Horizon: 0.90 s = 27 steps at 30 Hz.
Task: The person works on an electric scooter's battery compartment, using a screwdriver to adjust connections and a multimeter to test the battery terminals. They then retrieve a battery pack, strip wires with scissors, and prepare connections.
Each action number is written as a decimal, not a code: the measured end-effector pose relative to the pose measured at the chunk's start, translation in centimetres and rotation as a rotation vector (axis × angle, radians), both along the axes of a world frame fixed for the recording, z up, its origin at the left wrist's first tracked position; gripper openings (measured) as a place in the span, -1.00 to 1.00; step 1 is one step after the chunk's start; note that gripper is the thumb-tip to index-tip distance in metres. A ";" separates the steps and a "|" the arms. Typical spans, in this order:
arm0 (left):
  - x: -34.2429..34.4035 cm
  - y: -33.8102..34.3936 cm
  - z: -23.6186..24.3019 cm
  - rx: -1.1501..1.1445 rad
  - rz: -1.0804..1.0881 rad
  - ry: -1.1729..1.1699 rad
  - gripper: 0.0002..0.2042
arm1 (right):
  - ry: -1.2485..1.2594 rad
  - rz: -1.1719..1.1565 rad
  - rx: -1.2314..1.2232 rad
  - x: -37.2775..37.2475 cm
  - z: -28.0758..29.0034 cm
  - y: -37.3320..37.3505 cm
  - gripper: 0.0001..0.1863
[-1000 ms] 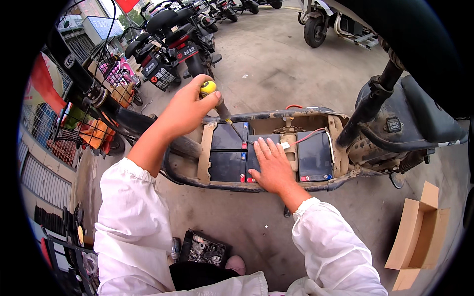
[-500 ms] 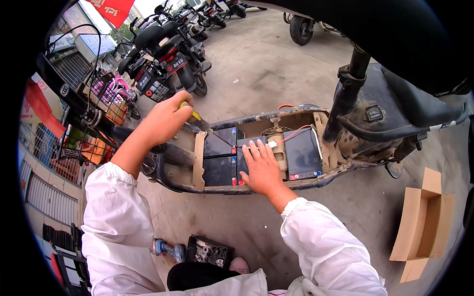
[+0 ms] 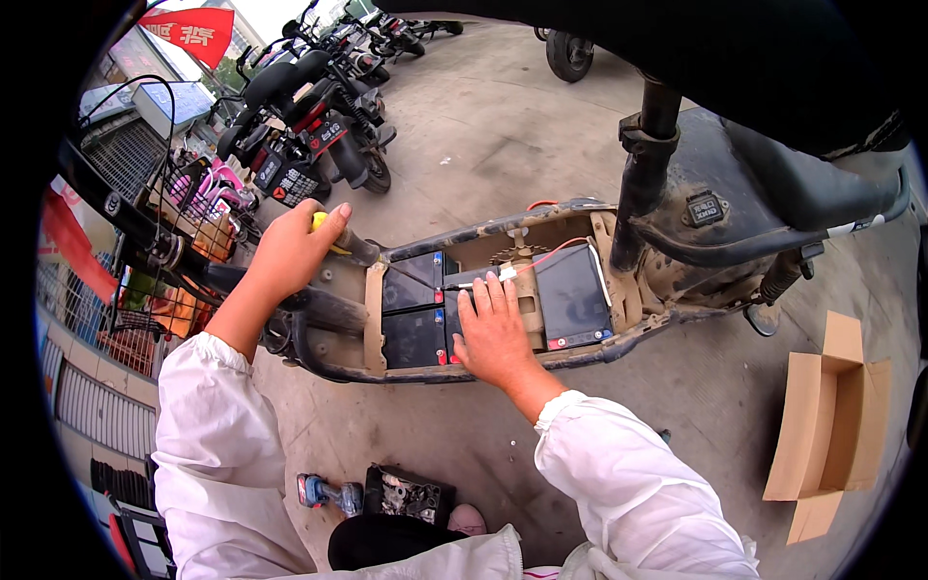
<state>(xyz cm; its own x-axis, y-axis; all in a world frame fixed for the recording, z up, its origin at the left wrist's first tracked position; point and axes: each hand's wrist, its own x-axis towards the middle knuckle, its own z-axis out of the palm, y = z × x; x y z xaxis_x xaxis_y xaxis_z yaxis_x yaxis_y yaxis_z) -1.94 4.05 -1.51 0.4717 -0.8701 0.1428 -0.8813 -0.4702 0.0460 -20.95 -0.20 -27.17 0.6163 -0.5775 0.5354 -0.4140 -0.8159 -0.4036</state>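
My left hand (image 3: 298, 246) grips the yellow handle of a screwdriver (image 3: 318, 221) above the left end of an electric scooter's open floor compartment (image 3: 375, 314). Its thin shaft slants down to the right across a black battery (image 3: 411, 269), and its tip is at a terminal near the middle battery. Fingers stretched out, my right hand (image 3: 498, 333) lies flat on that middle battery, hiding much of it. Beyond the fingertips are a white connector (image 3: 507, 275) and a red wire (image 3: 558, 251). Another battery (image 3: 575, 295) stands to the right, and one (image 3: 414, 340) nearer at left.
An open cardboard box (image 3: 807, 425) lies on the ground at right. By my foot are a blue cordless drill (image 3: 331, 493) and a black tray of metal parts (image 3: 447, 498). The scooter's post (image 3: 646, 184) rises at right; parked scooters (image 3: 314, 135) stand beyond.
The view has shifted slightly. My left hand has turned on the screwdriver's handle, its thumb now sticking out; the tip stays by the terminal. My right hand keeps its place on the middle battery.
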 end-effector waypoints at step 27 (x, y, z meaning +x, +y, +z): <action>1.1 -1.1 0.5 0.129 0.082 0.062 -0.44 | 0.022 -0.017 -0.037 0.2 -0.7 0.1 -0.41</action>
